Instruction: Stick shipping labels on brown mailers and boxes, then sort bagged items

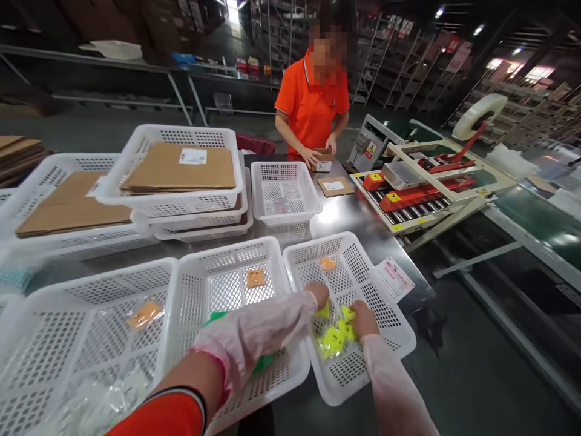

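Observation:
Both my hands reach into the rightmost white basket (399,339) at the table's near edge. My left hand (316,293) and my right hand (364,320) close on a clear bag of neon yellow pieces (334,334) between them. Pale pink sleeve covers run up both forearms. An orange packet (327,263) lies at the far end of the same basket. The middle basket (272,257) holds another orange packet (255,278) and a green item (216,317), mostly hidden under my left arm.
A left basket (97,284) holds an orange packet (144,315) and clear bags. Stacked baskets with flat cardboard (179,166) stand behind, beside a small basket (284,191). A paper slip (394,277) lies at right. Across the table a person in an orange shirt (312,103) handles a small box. A taping machine (408,181) stands at right.

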A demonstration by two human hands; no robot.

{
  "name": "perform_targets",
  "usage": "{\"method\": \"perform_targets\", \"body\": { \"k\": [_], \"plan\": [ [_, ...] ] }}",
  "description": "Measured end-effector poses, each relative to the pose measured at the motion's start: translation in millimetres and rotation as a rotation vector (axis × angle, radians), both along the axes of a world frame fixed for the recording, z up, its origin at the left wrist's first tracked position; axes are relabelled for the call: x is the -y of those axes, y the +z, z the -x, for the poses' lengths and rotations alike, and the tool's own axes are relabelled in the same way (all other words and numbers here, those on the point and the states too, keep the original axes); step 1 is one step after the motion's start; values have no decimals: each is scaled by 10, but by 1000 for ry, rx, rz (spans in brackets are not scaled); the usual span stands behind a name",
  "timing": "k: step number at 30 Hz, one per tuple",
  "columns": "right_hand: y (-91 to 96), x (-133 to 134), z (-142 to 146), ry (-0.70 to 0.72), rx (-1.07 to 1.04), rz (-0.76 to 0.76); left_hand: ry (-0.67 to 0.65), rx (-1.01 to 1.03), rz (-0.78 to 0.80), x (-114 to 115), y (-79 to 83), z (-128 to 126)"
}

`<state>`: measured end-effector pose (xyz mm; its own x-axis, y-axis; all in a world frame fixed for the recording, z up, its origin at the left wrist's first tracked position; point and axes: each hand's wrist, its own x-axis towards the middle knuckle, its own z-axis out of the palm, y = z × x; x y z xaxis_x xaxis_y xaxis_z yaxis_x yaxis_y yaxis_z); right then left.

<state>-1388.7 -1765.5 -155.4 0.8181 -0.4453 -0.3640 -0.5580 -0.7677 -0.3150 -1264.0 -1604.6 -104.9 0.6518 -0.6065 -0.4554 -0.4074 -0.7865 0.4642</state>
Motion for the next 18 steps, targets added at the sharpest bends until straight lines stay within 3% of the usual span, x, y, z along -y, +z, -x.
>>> {"method": "perform_targets", "body": {
  "k": [3,5,7,9,11,14,16,18],
  "plan": [
    [295,203,13,-126,113,-65,43,114,114,-52,245,-160],
    [574,249,69,-162,187,-134,-4,127,220,-91,393,-157],
    [860,153,149,-175,246,-383,-84,-2,420,-160,477,-2],
    [1072,-90,222,-197,265,-750,-71,-204,674,-271,474,275],
    [1153,-436,262,-257,250,-1075,135,-318,858,-419,398,580],
    [1035,-1005,230,-354,236,-1333,628,-343,930,-700,239,846],
    [873,-1331,154,-376,274,-1444,874,-381,931,-937,173,810],
    [716,-1572,51,-347,317,-1507,996,-352,868,-1220,159,618]
  ]
}}
